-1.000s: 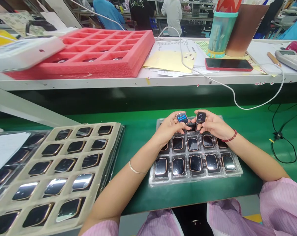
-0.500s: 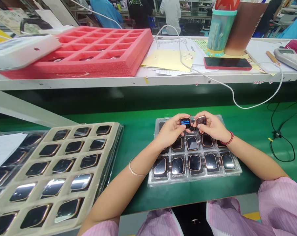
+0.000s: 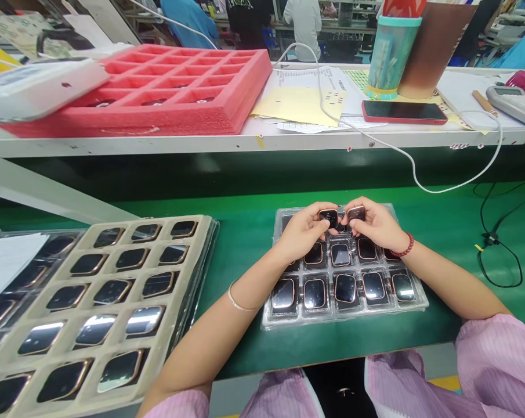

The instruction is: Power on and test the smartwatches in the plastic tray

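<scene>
My left hand (image 3: 304, 228) pinches a smartwatch case (image 3: 329, 218) without a strap, its dark screen turned up with faint marks on it. Close beside it, my right hand (image 3: 373, 225) grips a second watch case (image 3: 356, 213), also dark, the thumb over its lower part. Both hands hover over the back rows of a clear plastic tray (image 3: 344, 316). Square watch cases with black faces and gold rims, such as one watch case (image 3: 344, 288), sit in the tray's pockets. My hands and wrists hide part of the rows behind.
To the left lies a cream tray (image 3: 160, 325) of more watch cases, with a white sheet (image 3: 10, 261) beyond it. A shelf above bears a red foam tray (image 3: 245, 98), a phone (image 3: 405, 112) and a teal cup (image 3: 393, 58). Black cable (image 3: 499, 255) lies at right.
The screen of the watch case in my left hand showed blue bands and is now dark with faint marks. Both hands stay in nearly the same place.
</scene>
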The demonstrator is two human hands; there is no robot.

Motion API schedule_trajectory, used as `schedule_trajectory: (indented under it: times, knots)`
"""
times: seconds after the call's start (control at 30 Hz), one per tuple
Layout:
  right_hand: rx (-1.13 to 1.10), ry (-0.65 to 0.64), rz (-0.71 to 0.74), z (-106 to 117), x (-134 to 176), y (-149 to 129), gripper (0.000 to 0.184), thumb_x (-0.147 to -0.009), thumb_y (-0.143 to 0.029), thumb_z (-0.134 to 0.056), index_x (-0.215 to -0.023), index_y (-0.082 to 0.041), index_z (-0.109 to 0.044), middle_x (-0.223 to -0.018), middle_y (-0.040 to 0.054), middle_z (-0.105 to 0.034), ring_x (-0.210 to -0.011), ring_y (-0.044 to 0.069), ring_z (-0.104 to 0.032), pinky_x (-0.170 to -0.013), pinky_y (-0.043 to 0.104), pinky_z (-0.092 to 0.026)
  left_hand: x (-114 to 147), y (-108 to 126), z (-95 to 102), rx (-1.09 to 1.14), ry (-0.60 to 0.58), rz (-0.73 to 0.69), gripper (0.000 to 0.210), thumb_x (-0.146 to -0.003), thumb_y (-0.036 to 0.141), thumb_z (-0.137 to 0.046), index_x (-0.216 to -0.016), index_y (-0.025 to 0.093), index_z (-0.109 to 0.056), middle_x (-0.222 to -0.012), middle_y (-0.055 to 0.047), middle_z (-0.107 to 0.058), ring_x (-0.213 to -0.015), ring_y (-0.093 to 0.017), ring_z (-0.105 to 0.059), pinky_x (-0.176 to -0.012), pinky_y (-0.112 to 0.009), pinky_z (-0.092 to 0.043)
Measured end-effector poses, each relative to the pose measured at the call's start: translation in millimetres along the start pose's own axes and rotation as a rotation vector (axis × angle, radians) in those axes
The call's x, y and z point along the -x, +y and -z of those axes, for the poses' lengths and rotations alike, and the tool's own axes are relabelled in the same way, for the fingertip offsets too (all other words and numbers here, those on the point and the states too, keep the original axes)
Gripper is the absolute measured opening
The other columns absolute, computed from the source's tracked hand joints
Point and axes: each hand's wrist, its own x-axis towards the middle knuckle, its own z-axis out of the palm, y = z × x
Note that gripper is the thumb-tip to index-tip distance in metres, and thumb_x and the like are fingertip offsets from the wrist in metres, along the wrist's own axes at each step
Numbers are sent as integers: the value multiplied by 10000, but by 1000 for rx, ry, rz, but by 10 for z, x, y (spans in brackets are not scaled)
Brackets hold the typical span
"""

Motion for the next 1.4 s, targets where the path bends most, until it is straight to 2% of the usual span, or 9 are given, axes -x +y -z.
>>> schedule_trajectory:
  times: [0.2, 0.43, 0.53, 0.67, 0.9, 1.07, 1.27, 1.4]
  knots:
    - [9, 4, 42, -10, -1, 1, 256, -806, -182, -684, -1037, -208, -576, -901, 24, -669, -710, 136, -614, -587, 255, -522, 3, 33, -21, 13, 4, 30, 420, -746, 72, -617, -1153, 173, -633, -1049, -68, -742, -778, -154, -731, -603, -207, -507]
    - [19, 9, 12, -12, 8, -7, 213, -839, -233, -659, -1036, -206, -581, -884, 25, -676, -640, 124, -596, -578, 270, -541, 14, 45, -30, -2, 1, 39, 393, -754, 89, -632, -1140, 164, -635, -1045, -69, -734, -783, -160, -733, -600, -212, -503]
    - [28, 10, 20, -15, 8, -13, 222, -827, -228, -672, -1028, -211, -579, -895, 26, -676, -670, 134, -608, -583, 268, -539, 16, 41, -27, 5, 0, 32, 385, -762, 102, -653, -1141, 167, -638, -1029, -66, -733, -789, -161, -730, -602, -211, -506]
    - [14, 6, 21, -6, 4, 2, 244, -822, -229, -690, -1036, -206, -576, -906, 26, -683, -666, 127, -614, -591, 266, -546, 11, 31, -20, -5, 13, 15, 353, -782, 161, -699, -1131, 165, -645, -1013, -66, -731, -766, -160, -728, -597, -215, -507]
    - [26, 26, -4, 29, 7, 23, 203, -920, -352, -644, -1042, -195, -598, -851, 34, -712, -575, 110, -611, -565, 260, -555, -1, 30, -1, -43, 51, -3, 265, -822, 323, -722, -1018, 150, -679, -903, -63, -731, -644, -142, -699, -504, -200, -451]
    - [-14, 13, -9, 22, 11, 11, 253, -872, -338, -701, -1054, -201, -591, -882, 33, -720, -603, 113, -627, -582, 260, -566, 15, 57, -13, -45, 67, 12, 312, -793, 266, -731, -1080, 163, -664, -1001, -72, -733, -731, -164, -722, -532, -204, -477]
    - [1, 12, -16, 26, 8, 17, 213, -932, -382, -635, -1027, -193, -609, -857, 43, -721, -575, 111, -609, -568, 260, -546, 15, 37, -6, -61, 63, 8, 232, -832, 278, -684, -1030, 158, -676, -922, -58, -725, -680, -148, -701, -524, -208, -450]
    - [-7, 5, -8, 21, 6, 15, 249, -851, -286, -705, -1046, -192, -584, -892, 38, -713, -617, 114, -619, -583, 261, -559, 4, 5, 0, -23, 30, -1, 358, -792, 170, -667, -1148, 171, -637, -1062, -74, -723, -807, -168, -723, -602, -218, -500]
